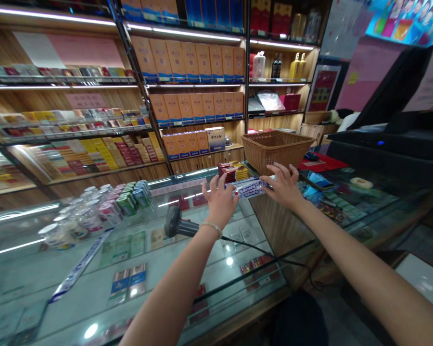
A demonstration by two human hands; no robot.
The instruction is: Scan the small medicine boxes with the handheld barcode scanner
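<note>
Both ends of blue-white packs (250, 188), near frame centre, flanked: left hand (222, 202), right hand (285, 188). Fingers spread on each, contact unclear. You seem to be arranging; gripping would call for closing fingers evenly.

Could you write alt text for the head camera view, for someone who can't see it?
Two bare hands, left and right, fingers spread, at either end of blue-and-white packets on a glass shop counter. A wicker basket stands just beyond; a handheld scanner lies nearer. Behind, lit shelves hold rows of orange boxes.
</note>
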